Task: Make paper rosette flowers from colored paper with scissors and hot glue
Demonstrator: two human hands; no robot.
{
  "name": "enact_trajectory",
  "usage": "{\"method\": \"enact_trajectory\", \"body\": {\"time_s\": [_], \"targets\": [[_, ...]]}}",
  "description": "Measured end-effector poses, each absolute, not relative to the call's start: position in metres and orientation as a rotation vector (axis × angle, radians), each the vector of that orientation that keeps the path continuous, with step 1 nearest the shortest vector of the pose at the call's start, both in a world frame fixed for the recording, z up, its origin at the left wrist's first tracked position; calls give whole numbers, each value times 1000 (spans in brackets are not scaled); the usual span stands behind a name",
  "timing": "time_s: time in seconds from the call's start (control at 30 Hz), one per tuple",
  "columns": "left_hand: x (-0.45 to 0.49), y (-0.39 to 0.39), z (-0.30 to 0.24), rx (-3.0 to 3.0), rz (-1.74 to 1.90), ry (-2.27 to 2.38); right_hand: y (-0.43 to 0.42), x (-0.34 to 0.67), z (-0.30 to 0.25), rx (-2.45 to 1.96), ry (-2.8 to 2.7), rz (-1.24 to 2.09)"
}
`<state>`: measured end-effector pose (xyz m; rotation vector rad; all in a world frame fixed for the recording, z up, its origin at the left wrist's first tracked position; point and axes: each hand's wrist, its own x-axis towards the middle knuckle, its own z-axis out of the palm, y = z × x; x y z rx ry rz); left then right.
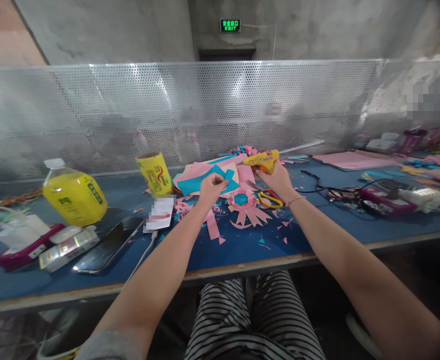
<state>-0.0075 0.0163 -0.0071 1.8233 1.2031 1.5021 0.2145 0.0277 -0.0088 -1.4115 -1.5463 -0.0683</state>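
Right grip: glue gun | tabletop between scraps and front edge

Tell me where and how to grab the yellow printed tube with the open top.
Probably around the middle of the yellow printed tube, from its left: it stands on end, and its round wall suits a wrapped grip. The yellow plastic jug stands well apart on that side, while blue and pink paper sheets lie close on the tube's right.
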Motion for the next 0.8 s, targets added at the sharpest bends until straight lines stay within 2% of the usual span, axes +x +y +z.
{"method": "enact_trajectory", "body": {"time_s": [0.8], "targets": [[-4, 13, -3, 1749, 1527, 1215, 28, 202, -15, -1428, -1693, -249]]}}
